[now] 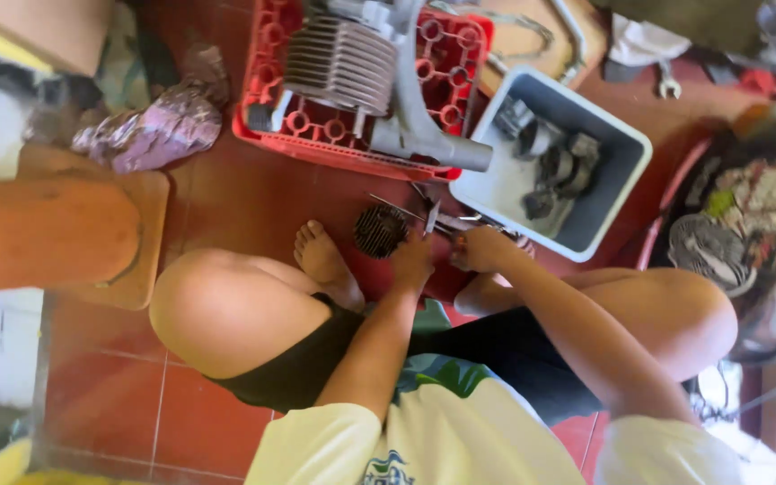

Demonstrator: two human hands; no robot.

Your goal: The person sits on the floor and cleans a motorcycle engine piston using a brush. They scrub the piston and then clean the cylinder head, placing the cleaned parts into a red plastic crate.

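A red plastic crate stands on the red tiled floor, carrying a finned grey engine cylinder. Just beside it, a grey tub contains dark metal parts. A crumpled purple rag lies left; a spanner lies beyond.

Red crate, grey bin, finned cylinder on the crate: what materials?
Red crate: looks like moulded plastic, with a uniform colour and round sockets. Grey bin: probably plastic, with smooth matte walls. Finned cylinder: seems to be cast metal, dull silver-grey, likely aluminium.
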